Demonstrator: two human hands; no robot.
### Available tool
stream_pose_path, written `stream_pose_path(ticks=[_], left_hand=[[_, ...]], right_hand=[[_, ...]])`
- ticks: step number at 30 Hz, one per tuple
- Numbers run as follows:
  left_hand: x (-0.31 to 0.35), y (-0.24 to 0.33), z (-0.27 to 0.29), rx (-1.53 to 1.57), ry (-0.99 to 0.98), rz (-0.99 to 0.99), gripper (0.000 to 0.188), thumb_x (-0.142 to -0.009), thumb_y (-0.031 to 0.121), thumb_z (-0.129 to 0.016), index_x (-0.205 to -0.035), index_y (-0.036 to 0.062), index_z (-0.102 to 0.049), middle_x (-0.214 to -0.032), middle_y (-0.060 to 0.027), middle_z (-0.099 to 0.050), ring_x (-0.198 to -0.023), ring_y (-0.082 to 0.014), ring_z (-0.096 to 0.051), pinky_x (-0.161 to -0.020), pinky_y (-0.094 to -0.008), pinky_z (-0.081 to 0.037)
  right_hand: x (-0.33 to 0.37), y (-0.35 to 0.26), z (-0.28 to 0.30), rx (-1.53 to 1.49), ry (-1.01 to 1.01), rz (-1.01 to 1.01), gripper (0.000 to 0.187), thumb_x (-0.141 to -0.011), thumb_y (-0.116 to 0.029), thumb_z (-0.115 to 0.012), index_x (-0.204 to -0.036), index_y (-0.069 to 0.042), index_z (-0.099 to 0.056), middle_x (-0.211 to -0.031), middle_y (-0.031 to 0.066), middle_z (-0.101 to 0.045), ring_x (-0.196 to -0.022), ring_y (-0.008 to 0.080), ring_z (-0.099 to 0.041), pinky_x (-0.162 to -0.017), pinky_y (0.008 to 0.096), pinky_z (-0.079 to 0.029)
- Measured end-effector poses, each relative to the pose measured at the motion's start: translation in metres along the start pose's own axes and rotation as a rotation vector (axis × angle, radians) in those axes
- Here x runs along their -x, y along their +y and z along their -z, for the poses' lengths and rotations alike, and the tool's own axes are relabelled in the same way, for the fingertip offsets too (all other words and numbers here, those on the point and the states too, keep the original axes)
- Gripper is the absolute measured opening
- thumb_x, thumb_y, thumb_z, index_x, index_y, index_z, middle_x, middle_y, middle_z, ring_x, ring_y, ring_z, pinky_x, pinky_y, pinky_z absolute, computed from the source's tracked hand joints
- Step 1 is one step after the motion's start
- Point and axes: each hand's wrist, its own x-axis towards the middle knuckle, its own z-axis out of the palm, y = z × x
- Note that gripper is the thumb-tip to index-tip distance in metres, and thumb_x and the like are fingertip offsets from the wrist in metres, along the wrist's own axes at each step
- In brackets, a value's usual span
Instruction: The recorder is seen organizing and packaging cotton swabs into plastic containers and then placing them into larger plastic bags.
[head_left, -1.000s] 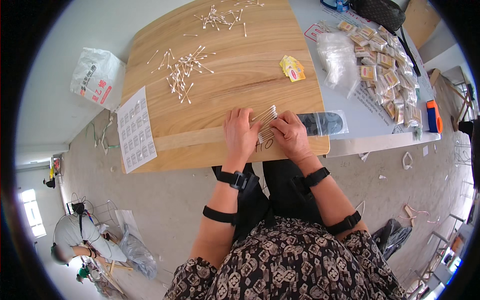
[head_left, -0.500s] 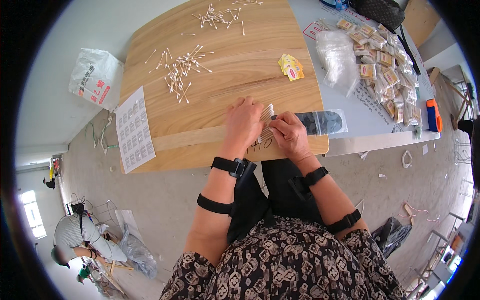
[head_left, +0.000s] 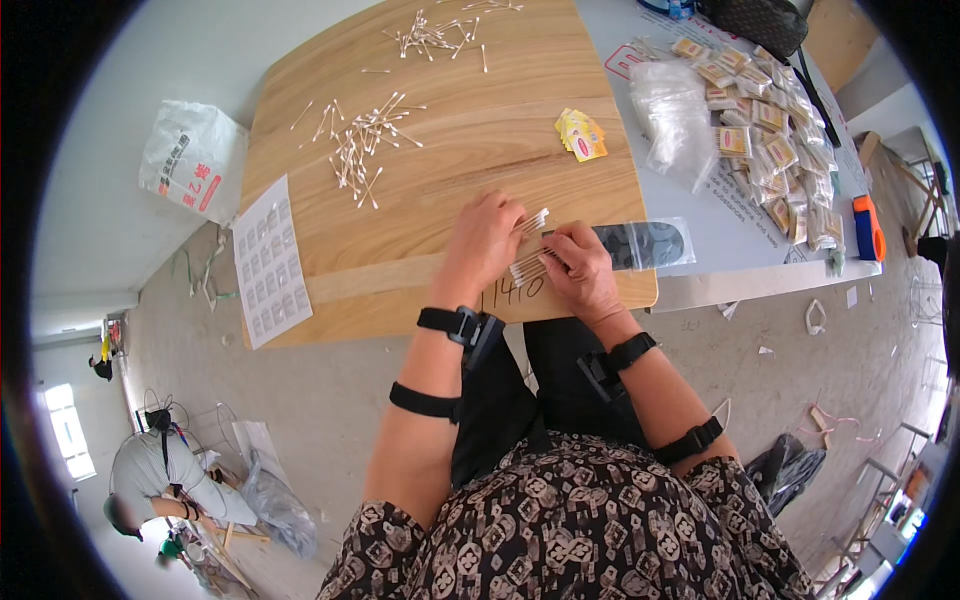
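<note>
At the near edge of a wooden table (head_left: 450, 190), my left hand (head_left: 482, 245) and my right hand (head_left: 582, 268) are close together, both pinching a small bundle of cotton swabs (head_left: 528, 250) with white tips showing between the fingers. Just right of my right hand lies a clear plastic bag (head_left: 645, 243) with a dark insert. Loose cotton swabs lie in a pile (head_left: 360, 145) on the table's left and in another pile (head_left: 435, 32) at the far edge.
A small yellow packet stack (head_left: 581, 135) lies mid-table. To the right are clear bags (head_left: 675, 120), many small packed packets (head_left: 780, 130) and an orange tool (head_left: 868, 228). A printed sheet (head_left: 270, 260) hangs over the left edge. A white bag (head_left: 192, 160) lies on the floor, where another person (head_left: 150, 480) crouches.
My hands have stayed at the table's near edge, shifting slightly around the swab bundle; the left hand moved a little closer to the right.
</note>
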Motion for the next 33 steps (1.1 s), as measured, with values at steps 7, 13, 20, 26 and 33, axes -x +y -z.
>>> stream_pose_path(ticks=[7,13,20,26,33], left_hand=[[0.037,0.032,-0.044,-0.250,0.225,0.188,0.071,-0.088,0.035,-0.063,-0.143,0.0001,-0.036,-0.150,-0.0171,-0.037,-0.139,-0.0353,-0.032,-0.112,-0.0524,-0.027],[0.032,0.028,-0.039,-0.245,0.113,0.250,0.078,-0.091,0.046,-0.056,-0.149,0.0030,-0.029,-0.157,-0.0178,-0.024,-0.147,-0.0330,-0.018,-0.116,-0.0586,-0.009],[0.053,0.022,-0.046,-0.100,0.154,0.113,0.066,-0.098,0.040,-0.048,-0.149,0.0031,-0.028,-0.156,-0.0199,-0.024,-0.146,-0.0345,-0.017,-0.117,-0.0542,-0.012],[0.054,0.042,-0.065,0.524,0.696,0.312,0.057,-0.104,0.033,-0.035,-0.146,-0.0047,-0.028,-0.154,-0.0252,-0.024,-0.145,-0.0366,-0.021,-0.118,-0.0431,-0.016],[0.023,0.050,-0.074,0.629,0.728,0.369,0.054,-0.105,0.031,-0.035,-0.143,-0.0064,-0.033,-0.149,-0.0255,-0.034,-0.141,-0.0355,-0.029,-0.115,-0.0420,-0.023]], right_hand=[[-0.002,0.000,0.000,-0.124,0.209,-0.221,0.019,-0.083,0.000,-0.063,-0.102,0.001,-0.063,-0.102,0.0162,-0.058,-0.085,0.0309,-0.062,-0.073,0.0346,-0.050],[-0.002,0.005,-0.001,-0.140,0.257,-0.158,0.016,-0.086,-0.002,-0.061,-0.102,0.000,-0.062,-0.102,0.0157,-0.060,-0.083,0.0287,-0.061,-0.074,0.0336,-0.050],[-0.005,0.008,-0.006,-0.469,0.302,-0.303,0.024,-0.099,-0.012,-0.051,-0.117,0.003,-0.059,-0.125,0.0153,-0.059,-0.115,0.0241,-0.055,-0.100,0.0313,-0.041],[-0.019,0.008,-0.017,-0.620,0.283,-0.360,0.038,-0.103,-0.023,-0.046,-0.129,0.004,-0.054,-0.135,0.0157,-0.055,-0.125,0.0229,-0.049,-0.107,0.0314,-0.035],[-0.026,0.011,-0.016,-0.674,0.159,-0.415,0.044,-0.104,-0.028,-0.044,-0.131,0.005,-0.053,-0.132,0.0141,-0.056,-0.122,0.0211,-0.052,-0.103,0.0306,-0.039]])
